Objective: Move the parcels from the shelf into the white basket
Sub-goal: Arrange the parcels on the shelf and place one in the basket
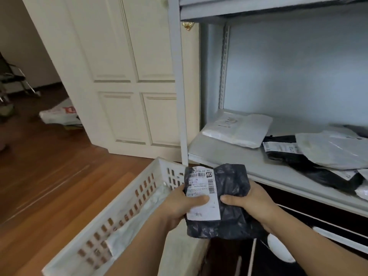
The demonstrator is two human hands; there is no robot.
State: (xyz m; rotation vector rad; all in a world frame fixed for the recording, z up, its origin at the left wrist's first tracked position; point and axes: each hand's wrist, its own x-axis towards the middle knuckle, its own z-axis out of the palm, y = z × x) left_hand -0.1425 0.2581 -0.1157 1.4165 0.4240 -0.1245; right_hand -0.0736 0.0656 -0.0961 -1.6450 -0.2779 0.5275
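- Wood floor (49, 176) to my left, cream panelled door (129, 76) behind; pale metal shelf (249, 166) stands to my right
- Both hands hold one black poly parcel (233, 196), white shipping label (201, 194) facing up
- My left hand (179, 206) grips its left edge, thumb pressed on the label; my right hand (253, 202) grips the right edge, thumb on the black film
- Parcel hangs clear of the shelf, over the near right corner of the white basket (127, 212); long axis runs away from me
- Basket lies down and to the left of the parcel, left hand nearer to it; a pale bag already lies inside
- Next, I judge: swing left and lower, then let go
- On the shelf remain a white mailer (239, 130), a black parcel (282, 150), a grey parcel (334, 150), more at the right edge
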